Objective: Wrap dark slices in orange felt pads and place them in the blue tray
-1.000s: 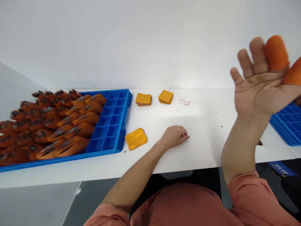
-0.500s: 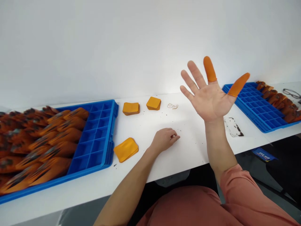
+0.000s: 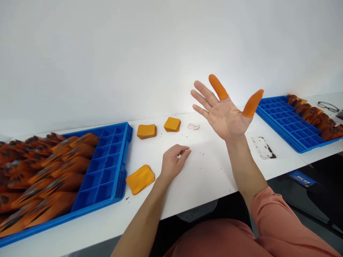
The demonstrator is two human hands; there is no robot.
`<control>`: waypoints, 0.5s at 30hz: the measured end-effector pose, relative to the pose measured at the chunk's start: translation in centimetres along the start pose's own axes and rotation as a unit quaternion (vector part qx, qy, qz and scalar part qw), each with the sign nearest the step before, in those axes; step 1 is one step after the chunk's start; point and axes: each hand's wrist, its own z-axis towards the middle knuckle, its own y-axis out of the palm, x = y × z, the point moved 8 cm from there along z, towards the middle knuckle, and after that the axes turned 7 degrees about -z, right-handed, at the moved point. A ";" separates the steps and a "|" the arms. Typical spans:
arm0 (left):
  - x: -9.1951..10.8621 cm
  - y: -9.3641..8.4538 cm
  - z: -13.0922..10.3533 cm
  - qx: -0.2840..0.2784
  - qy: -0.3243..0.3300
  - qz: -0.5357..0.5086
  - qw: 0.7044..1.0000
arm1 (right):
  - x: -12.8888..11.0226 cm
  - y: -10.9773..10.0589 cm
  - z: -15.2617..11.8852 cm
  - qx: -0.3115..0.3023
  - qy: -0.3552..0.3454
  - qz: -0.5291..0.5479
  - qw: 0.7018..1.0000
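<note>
At the right of the centre of the frame, the right hand (image 3: 226, 117) raised in the air with palm toward the camera, fingers spread well apart, and orange finger covers (image 3: 218, 86) on the index finger and the thumb, smooth, matt and closely fitted. Near the centre, on the smooth white table (image 3: 199, 185), the left hand (image 3: 171, 162) resting with fingers loosely curled; contact between thumb tip and index finger not possible to tell. To the left of this hand, a front yellow stack (image 3: 140, 179) of thin, flat pieces with rounded corners, slightly fanned. Higher in the frame, two thicker stacks (image 3: 172, 124) of same shape and colour, with thin, curly threads (image 3: 193, 126) just beside on the right. At the left, a blue plastic tray (image 3: 92, 182) with square compartments and rows of folded orange pieces (image 3: 66, 182), partly dark. At the right, a second blue tray (image 3: 284, 117) with similar crumpled pieces (image 3: 318, 117), and a patchy black rectangular outline (image 3: 271, 153) on the tabletop. Near the right edge, glasses (image 3: 328, 106) with thin dark frame.
</note>
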 end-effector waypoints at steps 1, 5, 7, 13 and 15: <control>0.9 -1.1 0.0 0.030 0.015 -0.022 0.999 | -0.4 0.4 -0.1 0.007 0.002 -0.023 1.000; 7.6 -3.9 0.8 0.062 0.145 -0.129 0.979 | -1.7 1.5 -0.8 0.044 0.024 -0.143 0.988; 11.3 -4.2 1.9 0.053 0.197 -0.209 0.956 | -1.8 2.1 -1.0 0.047 0.018 -0.189 0.981; 17.2 -2.8 5.9 0.026 0.212 -0.458 0.863 | 0.6 3.1 -0.5 0.056 0.008 -0.281 0.958; 17.3 -2.9 6.6 -0.002 0.239 -0.504 0.830 | 1.1 3.5 -0.2 0.071 -0.015 -0.299 0.951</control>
